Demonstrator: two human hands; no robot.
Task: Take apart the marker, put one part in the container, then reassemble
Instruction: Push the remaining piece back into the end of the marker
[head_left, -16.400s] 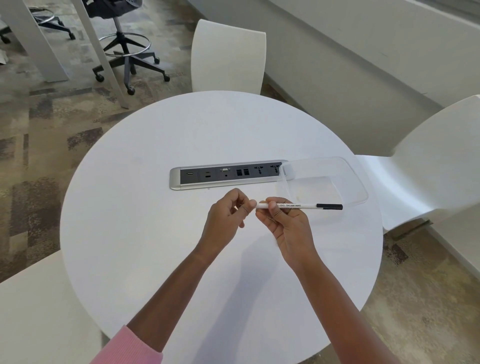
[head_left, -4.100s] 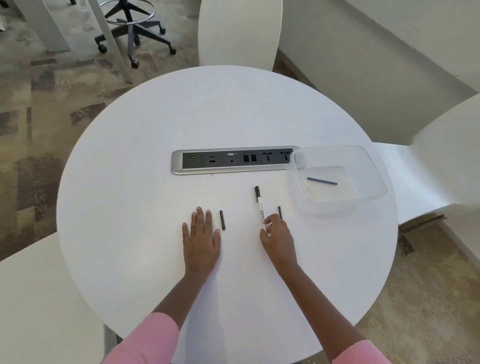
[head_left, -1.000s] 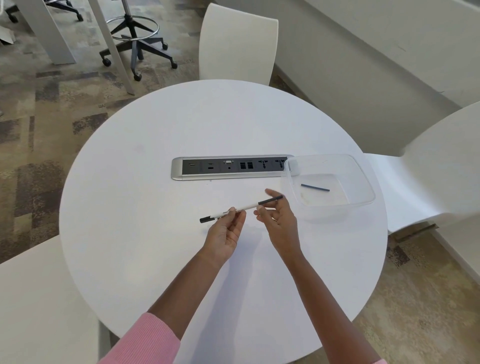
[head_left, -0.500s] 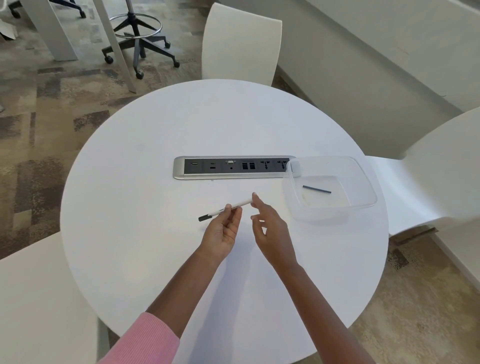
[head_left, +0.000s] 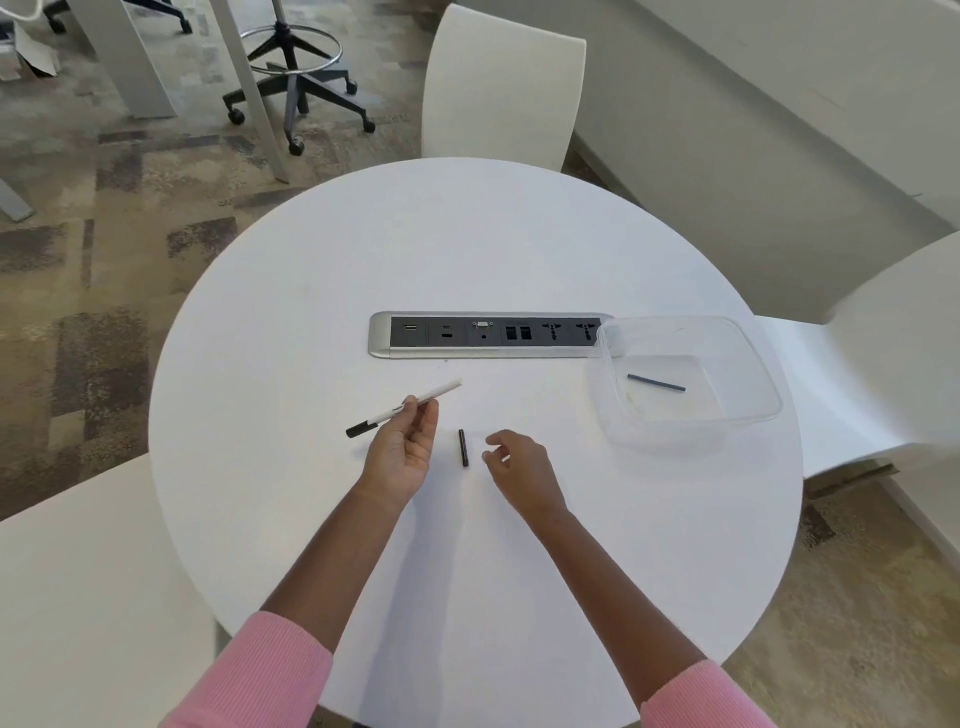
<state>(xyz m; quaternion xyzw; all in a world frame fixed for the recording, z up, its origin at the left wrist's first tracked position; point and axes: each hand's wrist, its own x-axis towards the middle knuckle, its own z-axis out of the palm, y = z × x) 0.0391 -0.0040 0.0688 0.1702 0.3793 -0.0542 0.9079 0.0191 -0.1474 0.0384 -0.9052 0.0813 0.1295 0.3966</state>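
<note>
**End piece down, barrel end open**

Left of centre, your left hand (head_left: 400, 452) pinches the marker barrel (head_left: 410, 408), palm up, black end pointing lower left, bare white end upper right; a second ago that white end carried the black end piece (head_left: 463, 448), which now lies on the table (head_left: 467, 249) between your hands; your right hand (head_left: 519, 467) has let it go and hovers just beside it, fingers loosely curled, holding nothing; at the right, the ink core (head_left: 655, 383) lies alone in the container (head_left: 748, 415); reassembly, I judge, wants that core back first.
</note>
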